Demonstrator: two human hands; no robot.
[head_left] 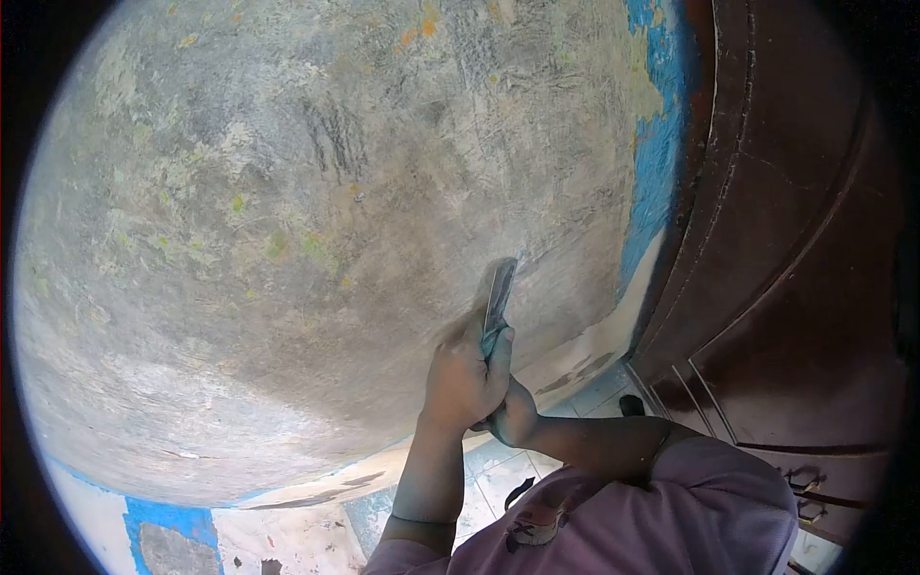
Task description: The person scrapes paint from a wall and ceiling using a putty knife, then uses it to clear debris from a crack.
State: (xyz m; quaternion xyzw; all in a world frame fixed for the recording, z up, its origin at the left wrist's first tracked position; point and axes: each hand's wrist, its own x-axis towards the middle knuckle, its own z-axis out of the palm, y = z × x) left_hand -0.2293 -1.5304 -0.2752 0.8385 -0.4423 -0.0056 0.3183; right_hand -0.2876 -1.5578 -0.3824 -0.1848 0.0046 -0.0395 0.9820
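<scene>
On the left is the patchy wall (287,220). Your left hand (465,381) grasps the scraper (499,292), its blade at the wall, probably so the edge meets it. Your right hand (515,414) sits close below, likely bracing; its grip can't be told. Your shirt print (540,527) is unreadable. Rightmost: brown door (815,249).

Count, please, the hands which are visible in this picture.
2. The left hand holds the flat tool; the right hand is close at its wrist, partly hidden behind it. No other hand shows.
</scene>
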